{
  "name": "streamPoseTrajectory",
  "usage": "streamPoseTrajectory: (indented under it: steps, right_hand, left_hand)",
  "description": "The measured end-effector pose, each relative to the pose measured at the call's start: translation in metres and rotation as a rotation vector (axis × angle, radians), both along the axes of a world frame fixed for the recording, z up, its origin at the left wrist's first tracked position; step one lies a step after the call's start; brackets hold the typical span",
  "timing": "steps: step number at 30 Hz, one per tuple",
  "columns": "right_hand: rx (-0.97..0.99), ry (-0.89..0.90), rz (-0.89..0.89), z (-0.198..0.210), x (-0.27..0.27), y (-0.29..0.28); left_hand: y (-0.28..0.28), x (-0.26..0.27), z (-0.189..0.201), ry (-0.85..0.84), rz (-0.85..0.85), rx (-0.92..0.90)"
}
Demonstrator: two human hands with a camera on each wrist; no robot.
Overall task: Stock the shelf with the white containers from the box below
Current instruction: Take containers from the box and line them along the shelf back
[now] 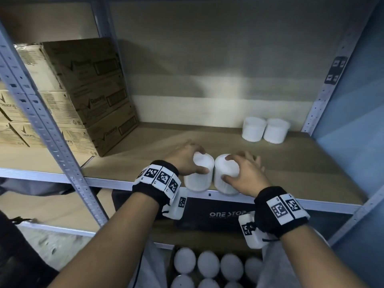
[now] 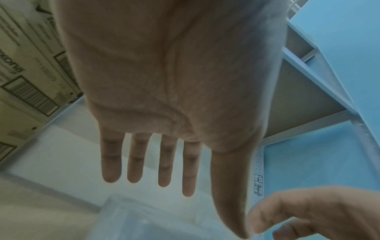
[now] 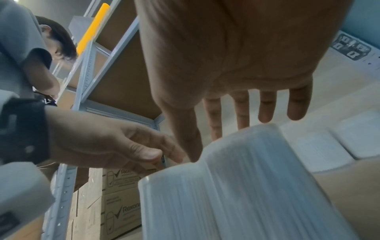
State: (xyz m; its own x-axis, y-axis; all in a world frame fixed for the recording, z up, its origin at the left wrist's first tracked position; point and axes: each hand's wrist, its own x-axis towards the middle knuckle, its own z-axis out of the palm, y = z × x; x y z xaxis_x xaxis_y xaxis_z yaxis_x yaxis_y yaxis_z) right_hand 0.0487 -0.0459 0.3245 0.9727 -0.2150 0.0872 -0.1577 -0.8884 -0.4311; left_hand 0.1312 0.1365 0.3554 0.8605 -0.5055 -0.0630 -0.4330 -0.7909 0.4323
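Observation:
Two white containers stand side by side at the front edge of the wooden shelf [image 1: 291, 167]. My left hand [image 1: 193, 161] lies over the left container [image 1: 198, 177], thumb along its side. My right hand [image 1: 234, 169] lies over the right container [image 1: 226, 173]. In the wrist views the fingers of the left hand [image 2: 201, 194] and the right hand [image 3: 197, 142] are straight and spread, with the right container [image 3: 257, 175] just below the thumb. Two more white containers [image 1: 264, 130] stand at the back right. Several others [image 1: 208, 263] fill the box below.
Stacked cardboard cartons [image 1: 89, 94] take up the left of the shelf. Perforated metal uprights stand at the left [image 1: 52, 129] and right [image 1: 324, 90], with a blue wall [image 1: 357, 121] beyond. A dark box flap [image 1: 218, 217] sits under the shelf edge. Another person [image 3: 30, 48] is at the left.

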Motion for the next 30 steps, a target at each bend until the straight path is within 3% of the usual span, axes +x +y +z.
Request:
streamPoseTrajectory:
  steps: [7, 13, 30]
  right_hand:
    - [-0.025, -0.041, 0.120, 0.008, -0.005, 0.002]
    - [-0.039, -0.072, 0.117, 0.004, 0.001, 0.000]
    - [0.020, -0.134, 0.086, -0.008, 0.086, -0.032]
  left_hand:
    - [-0.002, -0.018, 0.006, -0.039, -0.023, 0.062]
    - [-0.006, -0.017, -0.005, -0.092, 0.000, 0.028]
    - [-0.051, 0.069, -0.021, -0.130, 0.071, -0.067]
